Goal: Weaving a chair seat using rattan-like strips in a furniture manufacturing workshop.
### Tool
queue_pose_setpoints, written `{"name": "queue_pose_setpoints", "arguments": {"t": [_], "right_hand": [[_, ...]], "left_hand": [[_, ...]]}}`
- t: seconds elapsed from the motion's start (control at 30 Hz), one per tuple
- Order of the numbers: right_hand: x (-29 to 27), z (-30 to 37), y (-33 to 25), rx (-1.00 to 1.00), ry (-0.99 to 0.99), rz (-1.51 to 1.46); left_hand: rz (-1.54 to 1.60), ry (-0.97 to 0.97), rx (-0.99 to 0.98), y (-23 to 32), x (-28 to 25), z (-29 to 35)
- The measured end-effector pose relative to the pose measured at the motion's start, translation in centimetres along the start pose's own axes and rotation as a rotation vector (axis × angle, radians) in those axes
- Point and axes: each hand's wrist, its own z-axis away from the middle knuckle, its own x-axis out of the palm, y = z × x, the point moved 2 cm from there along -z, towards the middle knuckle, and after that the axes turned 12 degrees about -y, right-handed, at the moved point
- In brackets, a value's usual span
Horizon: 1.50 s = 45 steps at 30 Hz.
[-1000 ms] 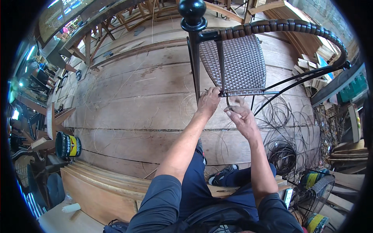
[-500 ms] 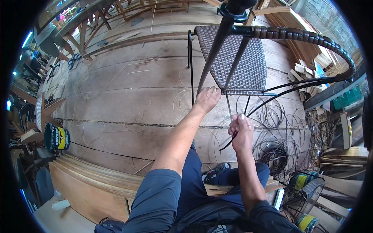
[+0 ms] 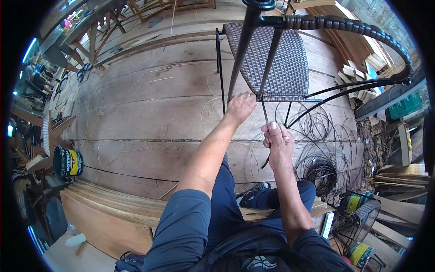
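In front of me stands a chair with a dark metal frame (image 3: 243,50) and a brown-grey woven seat (image 3: 276,56). My left hand (image 3: 241,108) is closed around the frame at the seat's near left corner. A thin dark weaving strip (image 3: 265,112) runs taut from that corner down to my right hand (image 3: 279,145), which pinches it between thumb and bent fingers. The strip's loose tail shows below that hand. What the left fingertips touch behind the frame is hidden.
Coils of dark strip (image 3: 321,174) lie on the plank floor (image 3: 136,122) to the right. A paint bucket (image 3: 68,162) stands left, and stacked boards (image 3: 113,206) lie near me. Beside my right elbow are a power strip (image 3: 327,225) and a fan (image 3: 362,213). Another person's legs show far left.
The view has shifted a little, so the chair and both hands sit higher in the picture. My right hand has turned slightly, and less of the tail shows below it.
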Motion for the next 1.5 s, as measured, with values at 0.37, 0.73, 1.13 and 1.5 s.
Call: {"name": "queue_pose_setpoints", "arguments": {"t": [0.37, 0.73, 1.13, 1.5], "right_hand": [[-0.1, 3.5, 0.3, -0.141, -0.249, 0.426], [4.2, 10.9, -8.8, -0.595, -0.292, 0.871], [0.0, 18.8, -16.5, -0.513, -0.246, 0.773], [-4.1, 20.2, -18.4, -0.553, -0.452, 1.221]], "left_hand": [[0.487, 0.167, -0.191, 3.3, -8.7, 8.4], [0.448, 0.204, 0.112, 9.0, -15.7, 8.0], [1.298, 0.497, 0.233, 12.8, -34.8, 9.4], [0.833, -0.793, 0.782, 21.1, -38.4, 21.8]]}}
